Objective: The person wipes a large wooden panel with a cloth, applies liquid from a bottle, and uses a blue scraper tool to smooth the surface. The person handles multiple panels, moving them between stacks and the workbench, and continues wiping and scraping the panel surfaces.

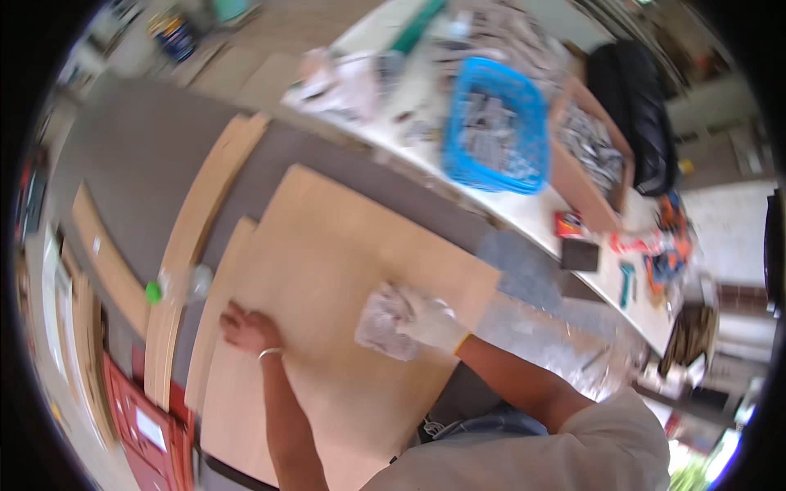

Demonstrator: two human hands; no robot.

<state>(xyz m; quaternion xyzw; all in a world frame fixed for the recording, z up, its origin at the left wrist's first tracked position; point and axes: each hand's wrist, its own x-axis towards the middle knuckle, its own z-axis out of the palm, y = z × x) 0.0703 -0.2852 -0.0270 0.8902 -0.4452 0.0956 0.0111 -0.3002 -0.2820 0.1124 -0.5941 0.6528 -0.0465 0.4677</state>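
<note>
Pale shirt [532, 446] shows at the bottom. Left hand [248, 329] is over the board [352, 229], fingers a bit spread. Gloved right hand [427, 319] has a rag [378, 324], blurry fingers pinching it.

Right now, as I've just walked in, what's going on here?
A person is at a wooden board. The gloved right hand holds a pale cloth against its surface, while the bare left hand is spread over its left side. Further left, a clear bottle with a green cap lies by some planks. Beyond the board, a blue basket sits on a white table.
</note>
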